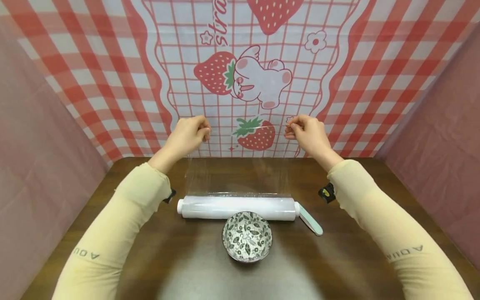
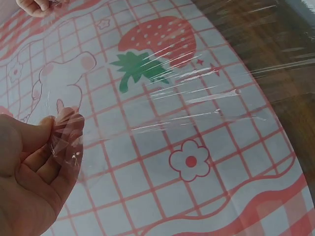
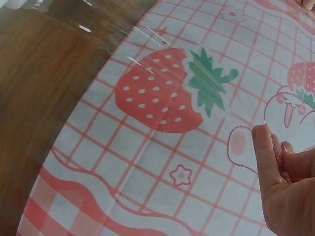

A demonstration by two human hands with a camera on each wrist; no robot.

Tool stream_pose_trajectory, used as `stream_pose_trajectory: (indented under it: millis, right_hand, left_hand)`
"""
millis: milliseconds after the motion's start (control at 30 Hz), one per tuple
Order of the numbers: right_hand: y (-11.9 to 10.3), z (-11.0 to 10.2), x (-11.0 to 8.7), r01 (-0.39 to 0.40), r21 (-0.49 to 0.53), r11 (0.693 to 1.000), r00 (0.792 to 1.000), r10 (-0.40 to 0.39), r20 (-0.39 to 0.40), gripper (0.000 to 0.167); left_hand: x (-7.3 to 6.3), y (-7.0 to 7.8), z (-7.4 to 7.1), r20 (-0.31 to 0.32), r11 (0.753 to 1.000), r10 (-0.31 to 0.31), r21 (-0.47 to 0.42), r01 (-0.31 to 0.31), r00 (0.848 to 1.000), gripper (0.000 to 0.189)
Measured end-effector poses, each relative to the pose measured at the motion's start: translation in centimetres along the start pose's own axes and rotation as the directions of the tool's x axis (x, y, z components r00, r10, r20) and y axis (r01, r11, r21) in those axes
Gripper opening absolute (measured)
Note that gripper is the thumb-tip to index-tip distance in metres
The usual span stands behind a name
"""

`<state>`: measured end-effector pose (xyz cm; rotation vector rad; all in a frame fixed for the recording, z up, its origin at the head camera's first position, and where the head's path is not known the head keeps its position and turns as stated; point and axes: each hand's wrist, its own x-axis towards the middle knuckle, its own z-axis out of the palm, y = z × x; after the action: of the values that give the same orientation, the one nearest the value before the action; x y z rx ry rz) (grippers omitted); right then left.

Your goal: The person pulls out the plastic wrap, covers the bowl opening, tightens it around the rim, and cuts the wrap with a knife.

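A clear sheet of plastic wrap [image 1: 236,177] stretches up from a white roll of plastic wrap [image 1: 240,208] that lies crosswise on the table. My left hand [image 1: 192,131] pinches one upper corner of the sheet; in the left wrist view, film bunches between thumb and fingers [image 2: 69,142]. At the opposite corner my right hand [image 1: 306,132] pinches the film, its thumb against the fingers in the right wrist view. Both hands are raised beyond the roll, level with each other. A bowl with a dark leaf pattern [image 1: 247,237] stands just in front of the roll.
A pale green utility knife or cutter [image 1: 311,220] lies at the roll's right end. The brown table [image 1: 180,258] meets a strawberry-print cloth [image 1: 180,83] at its far edge, and pink cloth [image 1: 431,137] hangs on both sides.
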<state>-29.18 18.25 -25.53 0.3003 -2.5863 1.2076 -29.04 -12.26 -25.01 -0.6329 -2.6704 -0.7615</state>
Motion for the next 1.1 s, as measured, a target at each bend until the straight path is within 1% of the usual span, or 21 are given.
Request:
stream_pose_trajectory:
  millis: [100,200,367,500,567,667,767,833,967,1033,1067,1100]
  right_hand:
    - [-0.3,-0.2,-0.1,0.012,-0.003,1.0,1.0,-0.012,-0.017,0.022]
    - [-0.4,-0.5,-0.8,0.032,-0.017,0.999,0.999,-0.032,-0.025,0.024]
    - [-0.6,-1.2,-2.8,0.081,-0.014,0.997,0.996,-0.082,-0.046,0.024]
    - [-0.9,-1.8,-5.1,0.126,-0.039,0.991,0.99,-0.129,-0.063,0.023]
    - [-1.1,-2.0,-6.3,0.149,-0.051,0.988,0.985,-0.153,-0.078,0.021]
    - [-1.4,-2.3,-8.0,0.185,-0.046,0.982,0.977,-0.189,-0.097,0.018]
    - [-1.6,-2.6,-9.6,0.212,-0.035,0.977,0.971,-0.214,-0.108,0.014]
    - [-1.7,-2.7,-10.6,0.229,-0.031,0.973,0.967,-0.231,-0.11,0.012]
    - [-1.6,-2.8,-12.5,0.277,-0.024,0.961,0.955,-0.278,-0.105,0.01]
    - [-1.5,-2.8,-13.3,0.306,-0.022,0.952,0.947,-0.306,-0.1,0.011]
    - [-1.4,-2.7,-13.8,0.319,-0.022,0.947,0.942,-0.32,-0.099,0.012]
    - [-1.3,-2.7,-14.2,0.329,-0.028,0.944,0.939,-0.33,-0.1,0.014]
  left_hand:
    - [-0.2,0.2,-0.3,-0.018,1.0,0.01,0.004,-0.01,1.0,0.014]
    - [-1.0,0.6,-0.6,-0.031,0.999,0.043,0.008,-0.043,0.999,0.012]
    - [-3.0,1.3,-1.1,-0.068,0.994,0.113,0.021,-0.111,0.991,0.01]
    - [-5.2,2.0,-1.3,-0.118,0.984,0.176,0.027,-0.174,0.977,0.009]
    - [-6.2,2.4,-1.3,-0.141,0.977,0.214,0.037,-0.211,0.966,0.007]
    - [-7.6,2.9,-1.2,-0.17,0.965,0.259,0.07,-0.251,0.951,0.005]
    - [-8.9,3.3,-1.0,-0.18,0.95,0.309,0.107,-0.293,0.934,0.003]
    - [-9.8,3.5,-0.8,-0.185,0.936,0.345,0.134,-0.324,0.92,0.004]
    - [-11.5,3.8,-0.3,-0.195,0.899,0.434,0.164,-0.407,0.88,0.005]
    - [-12.5,3.9,0.0,-0.201,0.877,0.476,0.18,-0.445,0.856,0.004]
    - [-13.0,4.0,0.2,-0.204,0.867,0.494,0.189,-0.462,0.845,0.007]
    - [-13.5,4.1,0.4,-0.206,0.859,0.507,0.199,-0.471,0.837,0.011]
